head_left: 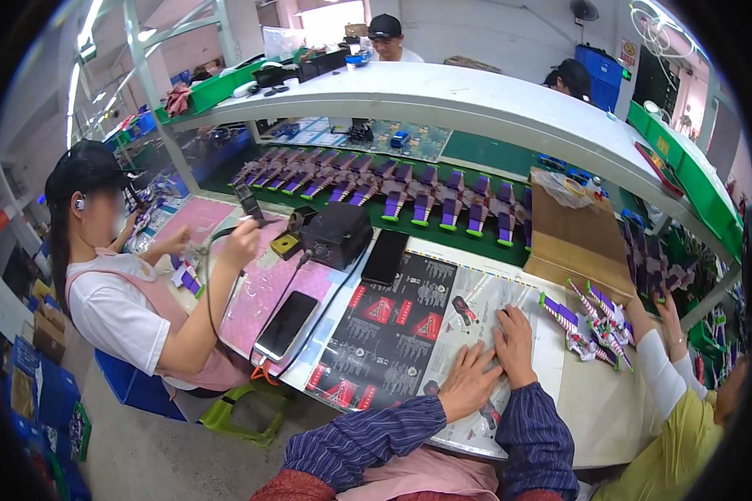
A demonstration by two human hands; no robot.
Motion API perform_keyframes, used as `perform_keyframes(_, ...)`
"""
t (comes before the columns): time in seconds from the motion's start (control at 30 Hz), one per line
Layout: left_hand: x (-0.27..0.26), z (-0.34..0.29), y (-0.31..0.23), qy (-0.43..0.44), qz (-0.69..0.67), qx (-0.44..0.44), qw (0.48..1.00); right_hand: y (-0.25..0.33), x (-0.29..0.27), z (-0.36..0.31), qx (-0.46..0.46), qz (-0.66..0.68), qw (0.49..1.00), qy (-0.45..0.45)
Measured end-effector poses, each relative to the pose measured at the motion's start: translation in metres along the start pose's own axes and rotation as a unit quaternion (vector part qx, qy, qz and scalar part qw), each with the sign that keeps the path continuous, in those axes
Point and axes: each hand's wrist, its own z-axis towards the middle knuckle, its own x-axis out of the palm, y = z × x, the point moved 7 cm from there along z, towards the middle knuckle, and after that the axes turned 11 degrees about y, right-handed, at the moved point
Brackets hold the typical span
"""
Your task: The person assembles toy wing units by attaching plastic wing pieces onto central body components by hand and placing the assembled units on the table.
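My left hand [471, 382] lies flat with its fingers stretched out on a printed sheet [393, 334], black on its left part and pale grey on its right. Just beyond it to the right, my right hand [515, 344] also rests on the pale part, its fingers slightly bent and apart. Neither hand holds anything. Right of my right hand, several purple, white and green toy parts [593, 321] lie in a loose group on the table [593, 409]. An open cardboard box [578, 238] stands behind them.
A black phone [386, 257] and a white-edged phone [287, 326] lie to the left, near a black box-shaped device [337, 234] with cables. Purple toy parts [422, 196] line the green belt under a white shelf [443, 88]. Co-workers sit left [142, 284] and right [677, 434].
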Motion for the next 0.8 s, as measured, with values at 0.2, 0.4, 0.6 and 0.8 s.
perform_keyframes(0.2,-0.003,0.021,0.018,0.023,-0.152,-0.02,0.988,-0.006,0.005,-0.001,0.009,-0.005,1.0,0.006)
perform_keyframes(0.4,-0.002,0.059,-0.002,-0.114,-0.057,0.051,0.991,-0.006,0.033,-0.001,-0.023,-0.171,0.984,0.046)
perform_keyframes(0.6,0.011,0.05,0.001,-0.025,-0.064,0.095,0.993,-0.014,0.031,-0.008,-0.036,-0.183,0.982,-0.018)
perform_keyframes(0.8,0.002,0.043,-0.005,0.053,-0.012,0.096,0.994,-0.008,0.02,-0.009,-0.016,-0.157,0.987,0.022)
